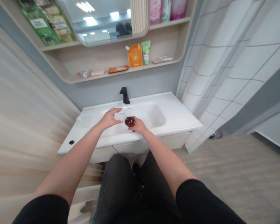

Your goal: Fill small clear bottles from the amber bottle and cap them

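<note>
Over the white washbasin [175, 119] my two hands meet in front of the black faucet [124, 95]. My right hand [139, 125] grips a small amber bottle [129, 122] by its body, tilted on its side. My left hand [109, 119] holds a white bottle top [119, 116], perhaps a pump head or cap, right against the bottle's neck. The fingers partly hide both the top and the bottle. Whether the two pieces are joined, I cannot tell.
A small black object [71, 142] lies on the basin's left ledge. Above the faucet, a wooden shelf unit [60, 48] holds several toiletry packs and a mirror [100, 21]. A tiled wall [224, 84] stands to the right, and a wood-look wall to the left.
</note>
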{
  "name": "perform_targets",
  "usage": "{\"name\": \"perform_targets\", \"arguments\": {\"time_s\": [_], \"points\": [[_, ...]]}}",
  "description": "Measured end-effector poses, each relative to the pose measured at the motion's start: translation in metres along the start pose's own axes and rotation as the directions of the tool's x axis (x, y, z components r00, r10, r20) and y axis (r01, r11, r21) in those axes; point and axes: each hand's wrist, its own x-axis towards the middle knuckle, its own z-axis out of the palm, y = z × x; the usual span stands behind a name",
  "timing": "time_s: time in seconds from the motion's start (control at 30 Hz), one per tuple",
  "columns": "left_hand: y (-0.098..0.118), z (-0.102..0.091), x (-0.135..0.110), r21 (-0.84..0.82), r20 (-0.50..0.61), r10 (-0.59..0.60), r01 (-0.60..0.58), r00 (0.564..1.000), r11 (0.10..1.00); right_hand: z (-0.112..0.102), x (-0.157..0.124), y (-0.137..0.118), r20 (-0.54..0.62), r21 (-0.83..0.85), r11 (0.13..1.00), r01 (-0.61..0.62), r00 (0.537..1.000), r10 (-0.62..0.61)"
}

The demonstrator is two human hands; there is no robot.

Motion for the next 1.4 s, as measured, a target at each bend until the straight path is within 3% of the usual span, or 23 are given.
{"name": "perform_targets", "arguments": {"time_s": [0.6, 0.97, 1.4], "points": [[0.02, -0.013, 0.014, 0.187, 0.134, 0.029, -0.054, 0.99, 0.981, -0.002, -0.002, -0.006, -0.014, 0.007, 0.999, -0.036, 0.999, 0.036], [0.031, -0.019, 0.027, 0.308, 0.237, 0.113, -0.185, 0.965, 0.933, -0.001, -0.002, -0.004, -0.035, 0.048, 0.998, -0.028, 0.999, 0.03], [0.061, -0.029, 0.039, 0.373, 0.347, 0.207, -0.337, 0.915, 0.864, -0.001, -0.002, -0.003, -0.054, 0.088, 0.996, 0.005, 0.999, -0.001]]}}
